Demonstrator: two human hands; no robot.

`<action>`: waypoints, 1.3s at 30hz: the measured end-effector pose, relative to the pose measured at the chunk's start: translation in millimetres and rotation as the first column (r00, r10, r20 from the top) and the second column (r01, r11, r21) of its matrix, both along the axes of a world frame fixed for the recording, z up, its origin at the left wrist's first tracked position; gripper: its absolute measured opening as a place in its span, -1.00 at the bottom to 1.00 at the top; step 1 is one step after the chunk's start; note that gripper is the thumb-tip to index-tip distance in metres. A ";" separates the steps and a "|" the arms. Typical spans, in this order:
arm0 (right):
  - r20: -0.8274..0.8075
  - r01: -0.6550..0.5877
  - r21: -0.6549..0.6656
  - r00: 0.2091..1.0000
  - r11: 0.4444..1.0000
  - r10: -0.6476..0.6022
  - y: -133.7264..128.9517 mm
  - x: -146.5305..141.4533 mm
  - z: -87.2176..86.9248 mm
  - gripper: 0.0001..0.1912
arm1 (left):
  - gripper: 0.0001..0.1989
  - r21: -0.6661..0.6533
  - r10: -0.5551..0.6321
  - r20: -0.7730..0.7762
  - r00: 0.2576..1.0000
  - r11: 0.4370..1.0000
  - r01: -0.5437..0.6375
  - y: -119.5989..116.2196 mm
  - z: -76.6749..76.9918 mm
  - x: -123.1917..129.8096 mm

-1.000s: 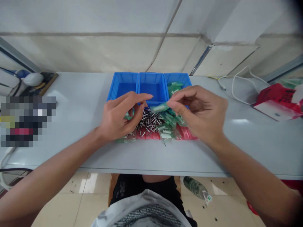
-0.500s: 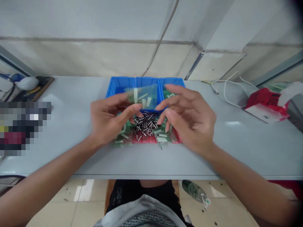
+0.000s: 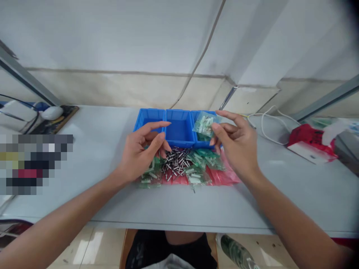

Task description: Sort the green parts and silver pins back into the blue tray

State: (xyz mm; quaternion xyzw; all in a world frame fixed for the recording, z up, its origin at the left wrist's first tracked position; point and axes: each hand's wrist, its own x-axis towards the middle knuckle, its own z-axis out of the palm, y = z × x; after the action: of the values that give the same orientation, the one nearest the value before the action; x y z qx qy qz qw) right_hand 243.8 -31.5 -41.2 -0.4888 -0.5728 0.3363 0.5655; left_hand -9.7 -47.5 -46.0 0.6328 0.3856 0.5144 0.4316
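Observation:
Between the thumb and fingers of my right hand (image 3: 237,140) is a small clear bag (image 3: 204,123) with pale plugs inside, held over the right blue bin (image 3: 196,140). My left hand (image 3: 144,149) hovers in front of the left blue bin (image 3: 150,114), its thumb and fingers apart with nothing between them. The middle blue bin (image 3: 179,129) shows its bare bottom. In front of the bins lies a pile of metal rivets (image 3: 176,161), with green-tinted bags (image 3: 196,175) on both sides and red plastic (image 3: 224,175) underneath.
A red package (image 3: 311,136) on a white box and a white cable (image 3: 262,125) are at the right. White devices (image 3: 53,113) and a dark board (image 3: 67,116) stand at the left back. A bottle (image 3: 237,250) lies on the floor.
The clear bag has passed from my left hand to my right hand and moved right, over the right bin. My left hand has let go. The camera view has tilted upward.

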 end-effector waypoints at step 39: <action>0.960 -0.806 0.177 0.267 0.565 0.081 -50.4 -55.1 -26.3 -0.28 | -0.93 0.209 0.277 0.071 0.958 0.935 -0.286 17.0 4.4 -14.2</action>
State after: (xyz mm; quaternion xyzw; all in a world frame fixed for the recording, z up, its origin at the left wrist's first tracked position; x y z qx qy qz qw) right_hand 188.7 -81.9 -67.5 -0.1502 -0.9727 -0.0382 0.1729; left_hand -23.9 -30.4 -41.7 0.6040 0.4048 0.6225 0.2895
